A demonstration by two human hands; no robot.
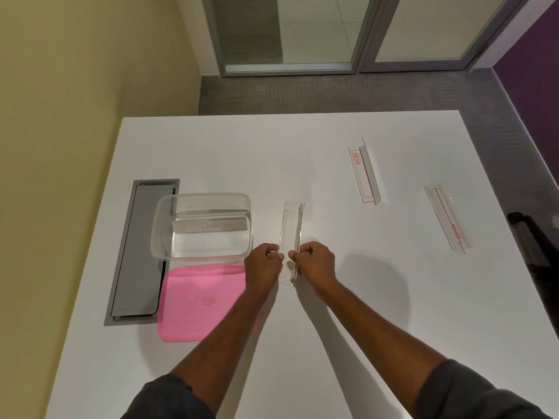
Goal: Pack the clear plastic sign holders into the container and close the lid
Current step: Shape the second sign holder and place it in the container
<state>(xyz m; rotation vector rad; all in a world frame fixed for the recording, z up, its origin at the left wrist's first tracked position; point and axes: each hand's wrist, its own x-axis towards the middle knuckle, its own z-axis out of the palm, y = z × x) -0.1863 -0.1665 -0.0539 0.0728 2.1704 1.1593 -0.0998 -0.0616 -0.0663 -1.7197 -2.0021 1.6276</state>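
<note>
A clear plastic sign holder (292, 234) is held at the centre of the white table (332, 328), its long axis running away from the person. Whether its near end rests on the table surface cannot be told. The left hand (263, 266) pinches its left edge and the right hand (316, 263) pinches its right edge, both near the holder's near end, fingers closed on the plastic.

Just left of the held piece stands the clear container (202, 226), open, with rounded corners. One sign holder (210, 225) already lies inside it, crosswise, bearing a handwritten word that appears to read "Dog". The pink lid (196, 300) lies flat on the table directly in front of the container, nearer the person, and is partly covered by the left forearm.

Two further sign holders lie loose on the right half of the table, well apart from the container. The farther one (364, 173) shows a red label near its far end. The one nearer the right edge (449, 219) lies at a slant and shows a red label near its near end. Neither touches the other.

A grey recessed panel (142, 252) is set into the table along its left side; the container overlaps its right edge. Both forearms are bare, with dark sleeves (472, 391) at the elbows. Beyond the table are grey carpet (332, 89) and a glazed door frame (366, 34)
</note>
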